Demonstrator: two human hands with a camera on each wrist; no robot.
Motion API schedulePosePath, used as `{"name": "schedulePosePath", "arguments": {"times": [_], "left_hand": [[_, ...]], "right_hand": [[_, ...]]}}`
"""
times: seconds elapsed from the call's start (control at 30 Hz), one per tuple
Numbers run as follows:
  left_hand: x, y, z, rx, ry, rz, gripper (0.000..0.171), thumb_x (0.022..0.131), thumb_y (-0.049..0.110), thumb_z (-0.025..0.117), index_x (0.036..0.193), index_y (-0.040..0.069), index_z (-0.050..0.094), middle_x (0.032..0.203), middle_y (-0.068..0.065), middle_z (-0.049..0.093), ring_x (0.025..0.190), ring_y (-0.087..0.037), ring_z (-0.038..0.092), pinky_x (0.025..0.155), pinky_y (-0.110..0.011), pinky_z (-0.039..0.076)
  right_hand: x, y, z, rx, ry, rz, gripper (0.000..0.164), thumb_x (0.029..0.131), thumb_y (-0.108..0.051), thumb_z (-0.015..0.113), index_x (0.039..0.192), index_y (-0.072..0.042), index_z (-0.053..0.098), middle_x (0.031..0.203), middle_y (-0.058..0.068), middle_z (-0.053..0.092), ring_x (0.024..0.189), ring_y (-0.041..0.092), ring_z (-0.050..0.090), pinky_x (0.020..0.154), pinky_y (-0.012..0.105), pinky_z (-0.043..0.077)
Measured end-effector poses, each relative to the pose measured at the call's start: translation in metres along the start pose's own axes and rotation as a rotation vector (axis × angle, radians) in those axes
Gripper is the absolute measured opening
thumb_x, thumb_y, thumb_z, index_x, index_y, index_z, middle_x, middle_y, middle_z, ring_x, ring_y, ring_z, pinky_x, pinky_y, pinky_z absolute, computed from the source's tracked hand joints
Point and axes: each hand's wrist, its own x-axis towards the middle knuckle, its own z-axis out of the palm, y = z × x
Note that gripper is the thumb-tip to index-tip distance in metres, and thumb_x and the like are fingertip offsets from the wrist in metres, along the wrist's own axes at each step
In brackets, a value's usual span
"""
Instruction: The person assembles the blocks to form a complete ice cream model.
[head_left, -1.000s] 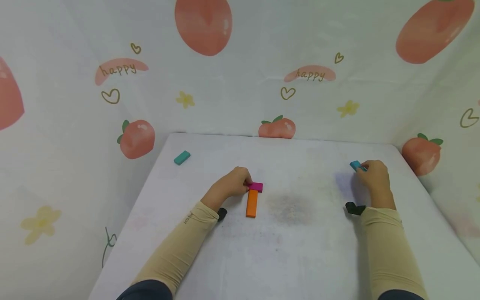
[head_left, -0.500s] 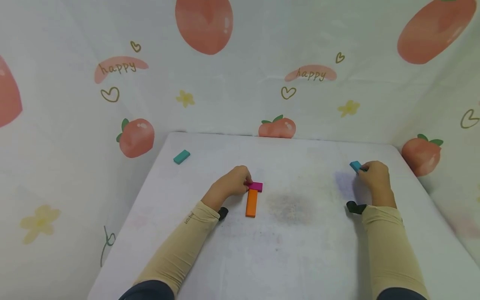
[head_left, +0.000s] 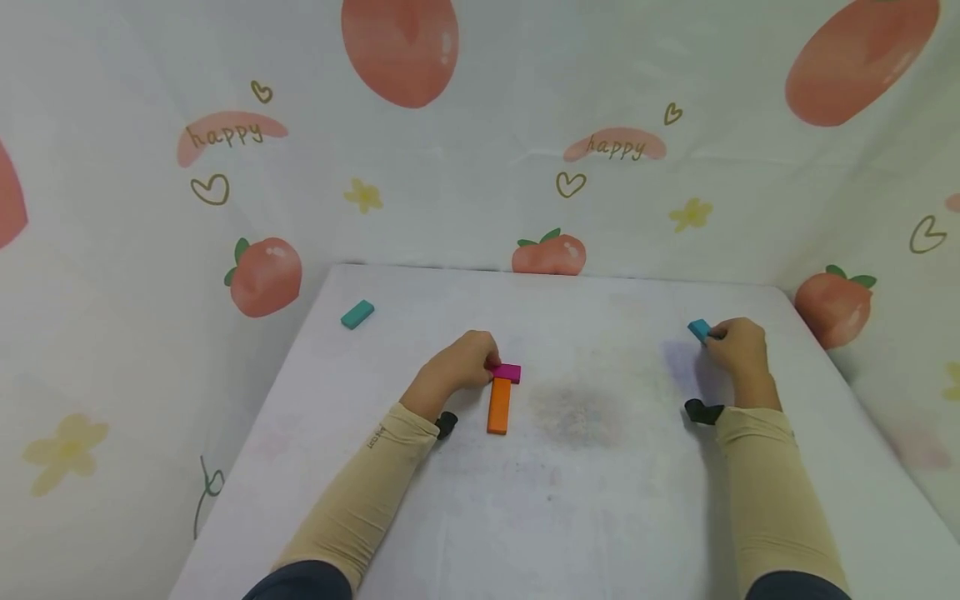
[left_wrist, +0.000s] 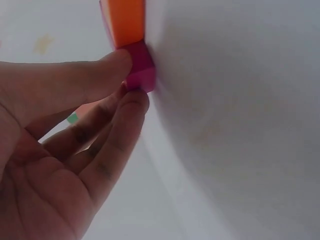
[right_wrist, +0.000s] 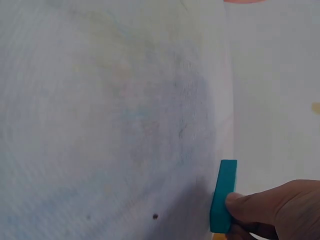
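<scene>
My left hand pinches the left end of a magenta block between thumb and fingers. The magenta block lies crosswise at the far end of a longer orange block. Up close in the left wrist view, the magenta block meets the orange block. Over at the far right of the table, my right hand grips a blue block by its near end. In the right wrist view, the thumb presses the face of this blue block, and part of the hand lies out of frame.
A teal block lies near the table's far left corner. The white table has grey and purple smudges. Behind it and at both sides hangs a white cloth printed with peaches, hearts and flowers.
My right hand has shifted slightly left with the blue block, which is turned a little. My left hand keeps its place on the magenta block. The head view has swung slightly.
</scene>
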Motion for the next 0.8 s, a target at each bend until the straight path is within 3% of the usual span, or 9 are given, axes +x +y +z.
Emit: {"name": "schedulePosePath", "arguments": {"times": [0.33,0.53,0.8], "left_hand": [[0.001,0.001,-0.002,-0.017,0.004,-0.009,0.023,0.091,-0.005,0.072,0.113,0.001,0.078,0.105,-0.01,0.073,0.096,-0.023,0.063,0.094,-0.04,0.059],[0.001,0.0,0.0,-0.027,0.009,-0.029,0.024,0.093,-0.003,0.071,0.116,0.002,0.078,0.109,-0.01,0.073,0.098,-0.023,0.062,0.096,-0.041,0.059],[-0.003,-0.001,-0.001,-0.045,0.031,-0.033,0.025,0.094,0.001,0.072,0.119,0.004,0.076,0.118,-0.012,0.071,0.104,-0.025,0.061,0.1,-0.042,0.058]], "right_hand": [[-0.001,-0.023,0.009,0.019,-0.056,-0.043,0.033,0.098,-0.005,0.06,0.117,0.02,0.068,0.119,0.04,0.066,0.106,0.05,0.061,0.098,0.066,0.051],[0.002,-0.034,0.017,0.026,-0.107,-0.012,0.034,0.101,-0.008,0.058,0.123,0.017,0.067,0.122,0.037,0.065,0.108,0.047,0.059,0.103,0.064,0.051],[0.001,-0.049,0.026,0.044,-0.113,-0.061,0.033,0.1,-0.007,0.06,0.122,0.016,0.069,0.125,0.038,0.065,0.113,0.048,0.06,0.105,0.065,0.05]]}}
